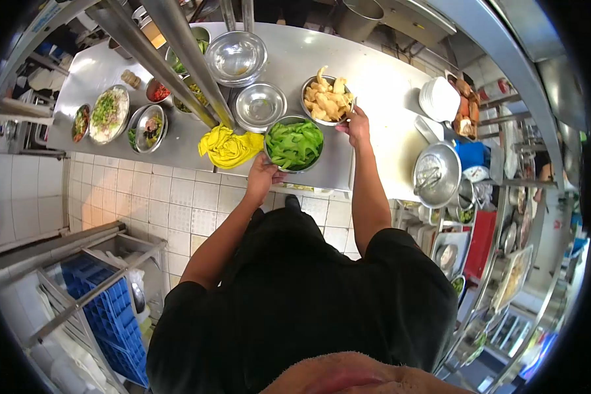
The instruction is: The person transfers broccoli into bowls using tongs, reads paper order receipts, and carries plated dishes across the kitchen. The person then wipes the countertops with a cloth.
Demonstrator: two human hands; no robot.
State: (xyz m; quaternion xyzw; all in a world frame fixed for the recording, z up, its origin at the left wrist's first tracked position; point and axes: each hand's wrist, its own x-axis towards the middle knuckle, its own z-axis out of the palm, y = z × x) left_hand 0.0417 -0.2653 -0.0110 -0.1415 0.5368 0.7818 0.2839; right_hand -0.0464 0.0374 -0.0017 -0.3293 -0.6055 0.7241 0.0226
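The greens bowl (pixel 302 171), gripped by the left hand (pixel 264 175), and the tan-food bowl (pixel 325 123), gripped by the right hand (pixel 356 127), should be held level.

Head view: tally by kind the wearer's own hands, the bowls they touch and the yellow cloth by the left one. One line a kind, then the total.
Hands, left hand and right hand: 2
Bowls, greens bowl and tan-food bowl: 2
Yellow cloth: 1
Total: 5
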